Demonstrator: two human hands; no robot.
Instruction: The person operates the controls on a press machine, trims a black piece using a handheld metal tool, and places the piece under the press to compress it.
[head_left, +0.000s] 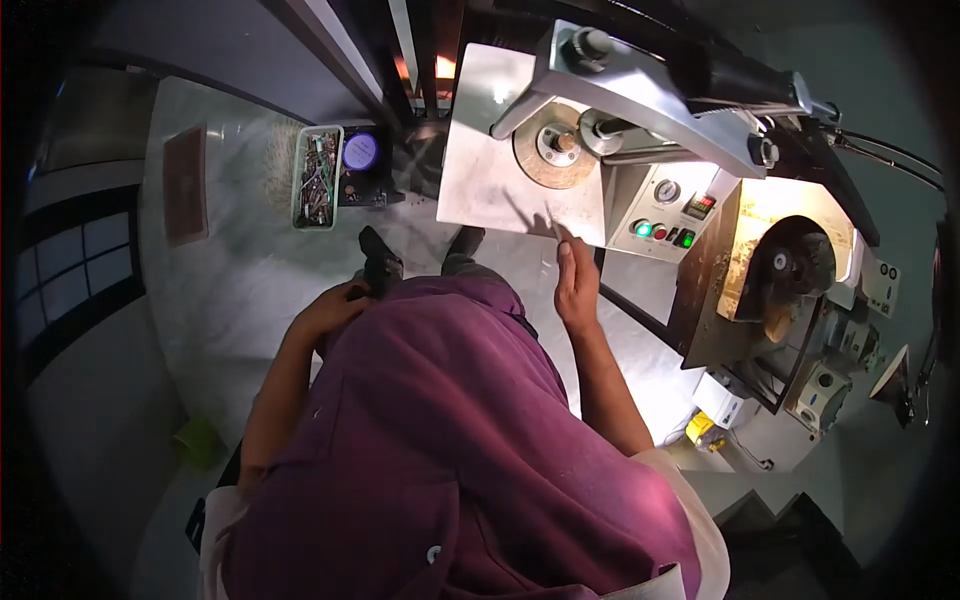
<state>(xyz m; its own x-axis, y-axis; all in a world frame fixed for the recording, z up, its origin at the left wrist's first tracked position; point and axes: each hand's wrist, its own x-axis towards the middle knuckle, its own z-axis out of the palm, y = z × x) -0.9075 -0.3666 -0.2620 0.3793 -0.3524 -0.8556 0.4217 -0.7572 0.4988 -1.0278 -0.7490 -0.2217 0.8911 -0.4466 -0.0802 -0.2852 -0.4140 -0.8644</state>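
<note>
My right hand [577, 280] is at the front edge of a white worktop [480, 190], its fingers pinched together on a small thin item that I cannot make out. Behind it on the worktop sits a round metal disc [555, 145] with a central hub, under a silver machine arm [650, 85]. The control panel [660, 215], with lit green and red buttons and a red display, is to the right of that hand. My left hand [338, 305] rests by my left thigh against the purple apron [430, 350]; its fingers are partly hidden.
A tray of small metal parts [318, 178] and a purple-lidded tub [360, 151] are at the left of the worktop. A lit machine basin [750, 215] with a dark wheel stands right. White devices [722, 400] lie lower right; a green bin [198, 442] stands lower left.
</note>
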